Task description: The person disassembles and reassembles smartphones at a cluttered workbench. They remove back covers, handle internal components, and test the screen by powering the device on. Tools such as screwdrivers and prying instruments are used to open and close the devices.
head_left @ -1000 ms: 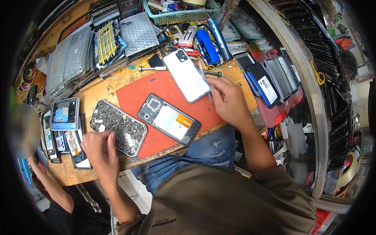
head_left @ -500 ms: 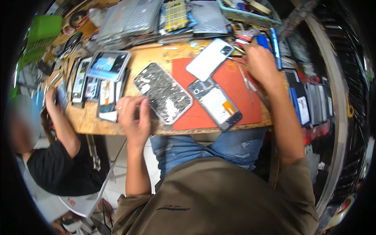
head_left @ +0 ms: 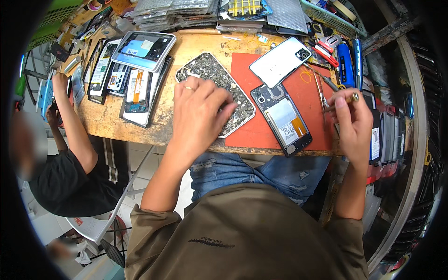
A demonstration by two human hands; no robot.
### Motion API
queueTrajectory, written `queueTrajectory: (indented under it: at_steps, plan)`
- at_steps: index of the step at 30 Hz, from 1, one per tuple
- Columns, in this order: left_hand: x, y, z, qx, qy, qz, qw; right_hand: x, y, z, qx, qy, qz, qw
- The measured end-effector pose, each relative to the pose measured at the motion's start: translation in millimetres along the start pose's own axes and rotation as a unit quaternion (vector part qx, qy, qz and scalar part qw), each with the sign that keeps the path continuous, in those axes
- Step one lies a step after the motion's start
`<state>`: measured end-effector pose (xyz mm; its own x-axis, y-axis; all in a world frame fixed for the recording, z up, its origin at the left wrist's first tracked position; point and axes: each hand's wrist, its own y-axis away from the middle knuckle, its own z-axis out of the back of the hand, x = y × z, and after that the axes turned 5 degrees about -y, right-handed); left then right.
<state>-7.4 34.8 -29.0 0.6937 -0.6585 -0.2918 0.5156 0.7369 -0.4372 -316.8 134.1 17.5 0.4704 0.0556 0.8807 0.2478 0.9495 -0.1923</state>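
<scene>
My left hand [head_left: 198,109] hangs over a white-rimmed tray [head_left: 252,113] full of small metal screws and bits. Its fingers bend loosely downward, the thumb apart from them; the fingertips are partly hidden. At the right edge of the red mat [head_left: 242,135], my right hand [head_left: 353,121] is closed round a small screwdriver [head_left: 355,97] whose brass-coloured end shows above the fingers. Between my hands lies an opened phone [head_left: 283,119], its battery and orange ribbon cable exposed. A pale back cover [head_left: 279,60] with a camera window overlaps the phone's upper end.
Stacked phone parts [head_left: 140,51] sit on the wooden bench [head_left: 163,112] at left. Bubble-wrapped packs [head_left: 172,11] and a green basket [head_left: 326,18] line the back. Red-handled pliers [head_left: 326,53] and a blue tool [head_left: 345,65] lie at right. Another person [head_left: 70,163] works at far left.
My right hand has come back from the tools at the back right, now holding the screwdriver. My left hand has moved right, over the tray. The view has shifted slightly.
</scene>
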Motion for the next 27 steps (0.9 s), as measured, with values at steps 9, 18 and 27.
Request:
queueTrajectory:
  at_steps: [9, 18, 27]
  plan:
    - [12.8, 16.2, 17.3, -0.05, -0.036, 0.048, 0.997, -30.3, -6.4, 10.0, -0.113, 0.039, -0.027, 0.992]
    - [-7.4, 41.6, 22.9, 0.047, -0.014, 0.003, 0.999, -9.2, 0.4, -7.6, -0.026, 0.165, 0.06, 0.984]
    - [1.5, 36.2, 14.7, 0.016, -0.073, 0.032, 0.997, -10.9, 0.7, -13.3, -0.031, 0.187, 0.086, 0.978]
